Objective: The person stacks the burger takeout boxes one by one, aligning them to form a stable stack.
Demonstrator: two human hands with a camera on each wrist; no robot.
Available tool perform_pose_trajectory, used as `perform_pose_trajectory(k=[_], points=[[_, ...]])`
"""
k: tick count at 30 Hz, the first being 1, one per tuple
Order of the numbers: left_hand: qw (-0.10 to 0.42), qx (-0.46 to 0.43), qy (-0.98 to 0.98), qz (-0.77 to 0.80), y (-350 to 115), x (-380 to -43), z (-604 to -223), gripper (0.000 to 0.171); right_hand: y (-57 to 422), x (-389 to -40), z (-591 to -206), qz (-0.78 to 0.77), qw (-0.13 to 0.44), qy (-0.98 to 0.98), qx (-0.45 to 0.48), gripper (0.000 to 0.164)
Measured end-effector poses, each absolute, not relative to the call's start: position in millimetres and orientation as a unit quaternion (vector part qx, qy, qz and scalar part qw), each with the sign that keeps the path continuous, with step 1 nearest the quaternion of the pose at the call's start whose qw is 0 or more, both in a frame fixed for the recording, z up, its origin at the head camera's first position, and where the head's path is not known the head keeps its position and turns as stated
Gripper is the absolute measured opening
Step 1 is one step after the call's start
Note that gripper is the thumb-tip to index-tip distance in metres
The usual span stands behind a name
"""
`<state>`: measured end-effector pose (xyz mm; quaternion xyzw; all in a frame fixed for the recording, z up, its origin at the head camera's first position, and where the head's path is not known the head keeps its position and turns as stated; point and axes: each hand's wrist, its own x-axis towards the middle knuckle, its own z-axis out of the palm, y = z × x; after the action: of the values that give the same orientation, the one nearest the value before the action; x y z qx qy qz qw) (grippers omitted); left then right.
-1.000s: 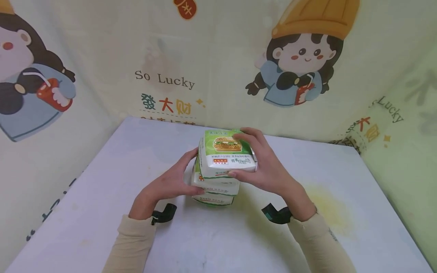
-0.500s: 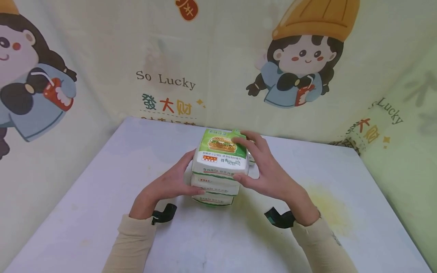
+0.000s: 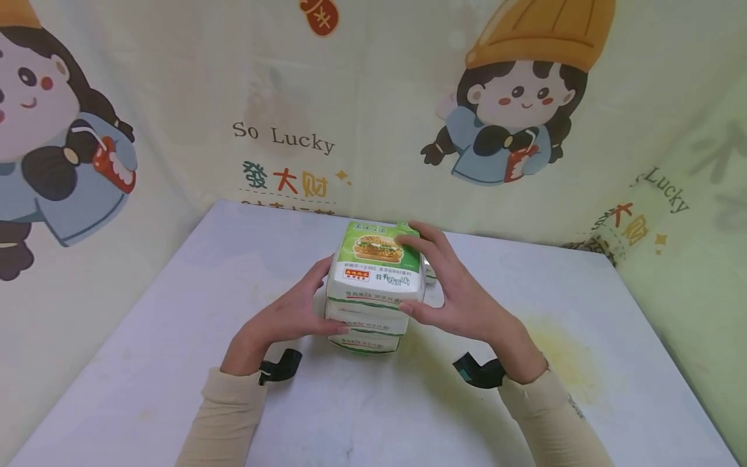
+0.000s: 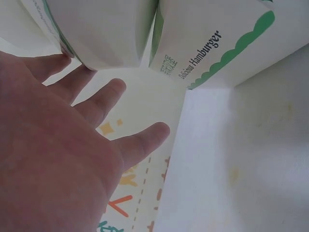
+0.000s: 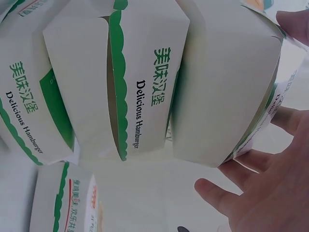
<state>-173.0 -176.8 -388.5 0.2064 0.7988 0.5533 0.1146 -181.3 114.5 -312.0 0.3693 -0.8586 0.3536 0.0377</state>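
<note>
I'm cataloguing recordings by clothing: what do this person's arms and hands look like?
The left hand and right hand are ungloved. The left sleeve and right sleeve are long and beige. A bent black left wrist piece and right wrist piece jut inward; the right one shows a small teal patch.

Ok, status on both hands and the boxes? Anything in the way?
Right hand: fingers gripping top box. Left hand: holding middle box. Bottom box beneath. Fourth box behind the stack, right side; nothing seen blocking.

Curtained booth, wider room unclear: cartoon-printed cloth [image 3: 385, 91] on three sides of white table [image 3: 362, 415].
</note>
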Motion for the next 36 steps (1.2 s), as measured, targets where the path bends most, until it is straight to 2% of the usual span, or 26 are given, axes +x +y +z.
perform_pose_trajectory(k=[28, 36], points=[[0.110, 0.232, 0.777, 0.575, -182, -172, -385, 0.109, 118, -182, -316, 0.377, 0.026, -0.842, 0.384, 0.094], [0.084, 0.236, 0.783, 0.570, -184, -172, -379, 0.124, 125, -183, -320, 0.388, 0.033, -0.842, 0.374, 0.093]])
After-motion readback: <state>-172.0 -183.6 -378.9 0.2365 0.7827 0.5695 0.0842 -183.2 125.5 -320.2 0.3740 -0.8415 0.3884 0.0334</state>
